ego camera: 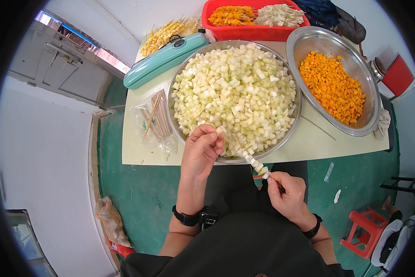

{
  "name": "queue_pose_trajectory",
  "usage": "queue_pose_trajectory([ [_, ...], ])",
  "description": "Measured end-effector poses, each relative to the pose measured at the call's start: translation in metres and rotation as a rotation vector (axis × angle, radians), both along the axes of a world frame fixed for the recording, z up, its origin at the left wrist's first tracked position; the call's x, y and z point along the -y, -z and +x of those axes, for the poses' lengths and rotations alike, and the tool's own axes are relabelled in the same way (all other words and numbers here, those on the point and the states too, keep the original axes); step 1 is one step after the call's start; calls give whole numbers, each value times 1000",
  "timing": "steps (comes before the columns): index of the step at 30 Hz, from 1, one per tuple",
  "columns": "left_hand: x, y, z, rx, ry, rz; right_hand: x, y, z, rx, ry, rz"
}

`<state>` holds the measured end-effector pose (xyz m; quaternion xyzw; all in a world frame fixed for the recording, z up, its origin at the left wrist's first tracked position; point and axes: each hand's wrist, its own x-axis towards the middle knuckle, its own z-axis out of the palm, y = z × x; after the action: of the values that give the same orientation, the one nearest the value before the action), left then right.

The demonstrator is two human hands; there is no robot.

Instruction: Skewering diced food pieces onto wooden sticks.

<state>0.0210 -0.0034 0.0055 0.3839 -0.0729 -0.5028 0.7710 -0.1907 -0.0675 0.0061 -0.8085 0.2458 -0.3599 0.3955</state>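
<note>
My left hand (204, 147) pinches a pale vegetable cube (220, 130) between thumb and fingers, over the near rim of a wide metal basin (170, 116). Pale green-white diced vegetable (235, 93) is heaped in that basin. My right hand (289, 192) grips the lower end of a thin skewer with several pale cubes (255, 163) threaded on it. The skewer slants up and left, and its bare tip lies near my left fingers. Left of the basin is a plastic bag (171, 143) of bamboo skewers (159, 114).
A teal sealing machine (166, 60) lies behind the bag, near corn skewers (166, 36). A red basket (256, 33) at the back holds orange and white skewers. A tilted metal bowl (318, 38) of orange cubes (332, 86) stands right. A red stool (365, 230) is on the floor.
</note>
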Motion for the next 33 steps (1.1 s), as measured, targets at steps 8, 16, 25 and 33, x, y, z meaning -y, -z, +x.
queue_pose_trajectory([
  [8,1,3,0,21,-2,2,0,2,-1,-8,-6,-26],
  [16,0,3,0,389,-12,79,1,0,-2,-18,-6,-41],
  [25,-2,4,-1,570,-33,41,0,2,-3,-18,-26,11],
  [33,-4,4,-1,620,-27,18,-1,2,-3,-27,-40,32],
])
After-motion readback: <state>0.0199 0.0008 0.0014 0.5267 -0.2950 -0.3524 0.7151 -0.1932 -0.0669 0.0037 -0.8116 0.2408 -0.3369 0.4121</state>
